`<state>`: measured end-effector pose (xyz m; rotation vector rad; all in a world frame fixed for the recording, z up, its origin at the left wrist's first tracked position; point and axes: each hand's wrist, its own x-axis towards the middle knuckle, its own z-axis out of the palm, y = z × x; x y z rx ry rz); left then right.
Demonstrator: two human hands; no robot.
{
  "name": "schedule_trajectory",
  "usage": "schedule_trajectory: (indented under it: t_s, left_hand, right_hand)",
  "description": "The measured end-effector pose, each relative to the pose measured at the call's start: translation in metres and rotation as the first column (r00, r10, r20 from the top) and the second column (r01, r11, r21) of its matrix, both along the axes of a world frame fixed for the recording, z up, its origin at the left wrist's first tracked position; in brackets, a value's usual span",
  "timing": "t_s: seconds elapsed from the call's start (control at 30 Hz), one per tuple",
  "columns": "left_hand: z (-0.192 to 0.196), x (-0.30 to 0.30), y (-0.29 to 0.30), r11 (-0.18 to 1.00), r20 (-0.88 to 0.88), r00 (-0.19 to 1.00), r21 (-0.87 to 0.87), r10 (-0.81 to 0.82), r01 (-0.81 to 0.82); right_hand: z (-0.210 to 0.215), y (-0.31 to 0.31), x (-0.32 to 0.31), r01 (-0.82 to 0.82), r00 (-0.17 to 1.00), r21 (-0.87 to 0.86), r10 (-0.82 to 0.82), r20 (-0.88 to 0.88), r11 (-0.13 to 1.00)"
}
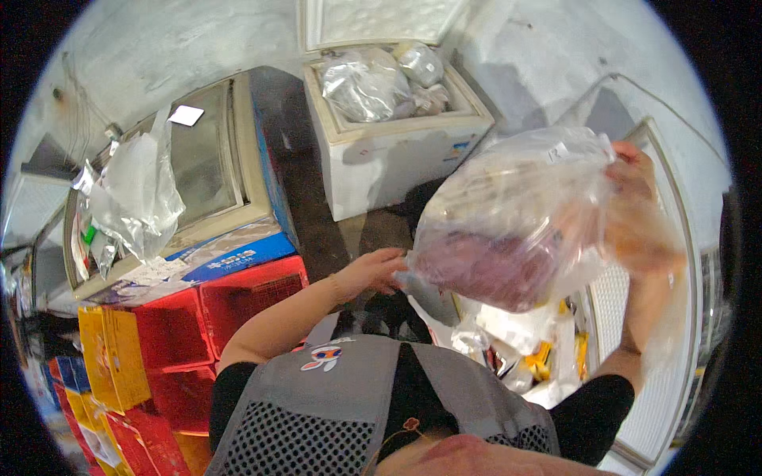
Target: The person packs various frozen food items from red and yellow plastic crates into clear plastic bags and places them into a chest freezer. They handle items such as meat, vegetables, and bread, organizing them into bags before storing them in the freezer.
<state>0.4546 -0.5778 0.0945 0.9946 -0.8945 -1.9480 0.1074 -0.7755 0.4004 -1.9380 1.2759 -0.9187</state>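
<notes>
Clear plastic bag (516, 222) of reddish frozen meat held in the air above the open freezer (675, 317) on the person's right side. Right hand (635, 186) grips the bag's top, closed on plastic. Left hand (373, 270) pinches its lower left corner. Judged step: lifting the bag for inspection. Any next move needs both grips kept firm, the bag being slack and heavy.

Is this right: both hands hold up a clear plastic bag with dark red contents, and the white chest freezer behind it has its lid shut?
Not quite. In the head view the white chest freezer has its lid raised, with clear bags showing inside it. The rest stands: the left hand and the right hand hold up the clear plastic bag with dark red contents.
</notes>
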Motion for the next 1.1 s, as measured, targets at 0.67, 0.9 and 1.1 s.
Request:
schedule_trajectory:
  t_s: [0.67,0.9,1.1]
  left_hand:
    - [-0.037,0.166,0.001,0.545,0.513,0.596,0.266,0.618,-0.795]
    - [-0.06,0.211,-0.073,0.657,0.536,0.614,0.138,0.58,-0.741]
    - [-0.076,0.308,-0.129,0.707,0.551,0.552,-0.101,0.626,-0.7]
  right_hand:
    - [-0.111,-0.394,0.295,-0.251,0.508,-0.55,-0.375,-0.775,0.796]
    - [-0.251,-0.323,0.396,-0.527,0.519,-0.226,0.099,-0.849,0.819]
    - [-0.399,-0.441,0.362,-0.078,0.917,0.058,0.094,-0.388,0.995]
